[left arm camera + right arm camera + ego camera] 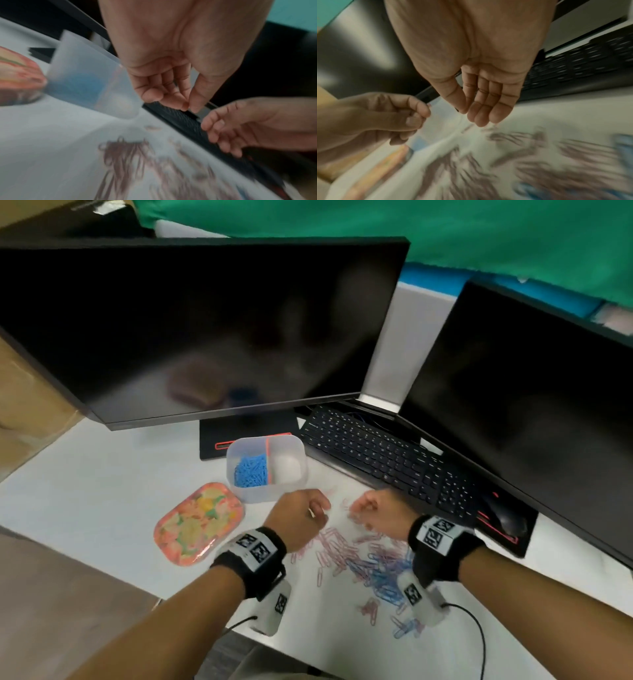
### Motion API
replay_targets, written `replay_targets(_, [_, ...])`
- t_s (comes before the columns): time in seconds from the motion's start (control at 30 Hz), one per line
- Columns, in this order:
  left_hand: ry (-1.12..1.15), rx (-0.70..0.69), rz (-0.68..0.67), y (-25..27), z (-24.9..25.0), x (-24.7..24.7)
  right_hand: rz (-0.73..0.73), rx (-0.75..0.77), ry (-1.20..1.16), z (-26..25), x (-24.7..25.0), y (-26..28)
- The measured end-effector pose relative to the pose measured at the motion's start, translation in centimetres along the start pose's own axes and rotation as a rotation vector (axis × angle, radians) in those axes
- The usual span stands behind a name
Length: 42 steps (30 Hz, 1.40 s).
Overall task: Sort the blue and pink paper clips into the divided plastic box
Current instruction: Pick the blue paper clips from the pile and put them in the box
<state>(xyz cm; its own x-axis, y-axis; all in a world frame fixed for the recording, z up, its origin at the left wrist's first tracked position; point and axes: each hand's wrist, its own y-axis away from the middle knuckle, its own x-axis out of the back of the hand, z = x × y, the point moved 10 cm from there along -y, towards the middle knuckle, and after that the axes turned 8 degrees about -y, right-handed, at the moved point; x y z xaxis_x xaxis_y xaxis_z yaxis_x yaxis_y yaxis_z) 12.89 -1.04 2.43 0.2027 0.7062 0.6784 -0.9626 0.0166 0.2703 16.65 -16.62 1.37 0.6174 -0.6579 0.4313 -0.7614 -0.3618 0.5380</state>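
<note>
L grip (301,517) fingers curled, contents unclear | R grip (375,508) loose, empty | both betw box (265,467) front edge & clip pile (359,559)

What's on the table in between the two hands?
A few loose pink paper clips lie on the white table between the left hand and the right hand. The head view shows this best.

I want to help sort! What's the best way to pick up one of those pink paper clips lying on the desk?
Pick a stray pink paper clip at the pile's far edge, not the tangled middle. It seems to lie flat, so come straight down from above and pinch its two long sides with thumb and fingertip. The hands already hover there; the box's empty right compartment is close.
</note>
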Motion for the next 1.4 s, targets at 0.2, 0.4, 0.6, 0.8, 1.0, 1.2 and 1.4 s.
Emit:
replay_targets(0.2, [-0.445,-0.269,-0.285,1.3,3.5,-9.4,0.078,-0.042,0.144,7.7,0.9,3.8])
replay_targets(0.4, [-0.664,-0.3,-0.349,1.1,2.8,-12.5,0.054,0.089,0.28,9.4,-0.6,6.5])
replay_targets(0.6, [-0.622,-0.299,-0.28,0.9,2.7,-11.9,0.062,0.219,0.402,9.8,-2.9,7.7])
replay_targets(0.8, [-0.424,-0.153,-0.257,0.2,1.3,-11.0,0.089,0.269,0.467,9.5,-3.0,7.2])
replay_targets(1.0, [-0.15,-0.034,-0.211,-0.8,0.5,-9.6,0.137,0.238,0.336,9.9,-1.5,6.7])
replay_targets(1.2, [-0.02,0.013,-0.219,-1.3,0.3,-9.3,0.172,0.138,0.092,10.5,0.4,6.1])
replay_targets(1.4, [0.088,0.05,-0.203,-1.8,0.6,-9.6,0.167,0.03,-0.115,11.4,1.5,5.5])
